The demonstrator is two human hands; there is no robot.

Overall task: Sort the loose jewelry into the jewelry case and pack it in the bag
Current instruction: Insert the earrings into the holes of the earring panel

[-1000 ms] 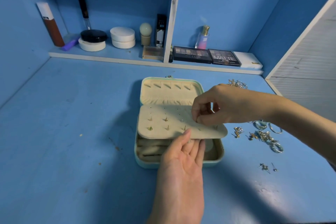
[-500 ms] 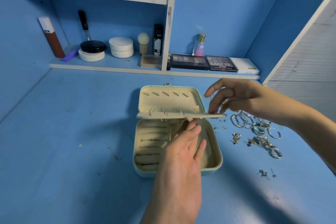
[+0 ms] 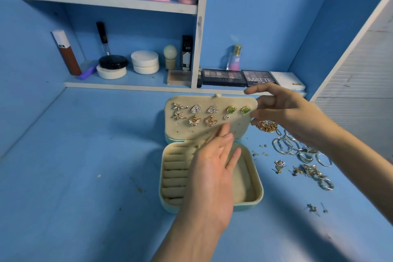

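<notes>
A mint jewelry case (image 3: pixel 258 193) lies open on the blue desk, with cream ring rolls inside at its left. Its cream earring panel (image 3: pixel 234 128) stands flipped up against the lid and carries several pinned earrings (image 3: pixel 195 109). My left hand (image 3: pixel 210 176) reaches over the case, its straight fingertips touching the panel's lower edge. My right hand (image 3: pixel 285 112) pinches the panel's right edge, index finger stretched out. Loose jewelry lies to the right of the case: a gold chain (image 3: pixel 266 126), silver hoops (image 3: pixel 293 147), rings (image 3: pixel 325 183) and small studs (image 3: pixel 313 208). No bag is in view.
Behind the case runs a low shelf with eyeshadow palettes (image 3: pixel 223 77), powder jars (image 3: pixel 145 62), a brush and bottles. A higher shelf (image 3: pixel 106 1) holds more cosmetics. Blue walls close off the left and back, and a white slatted panel (image 3: pixel 361 66) rises at the right.
The earring panel swung up from lying flat over the tray to standing against the lid, so the earring fronts now show. My right hand stayed at its right edge; my left hand followed it upward.
</notes>
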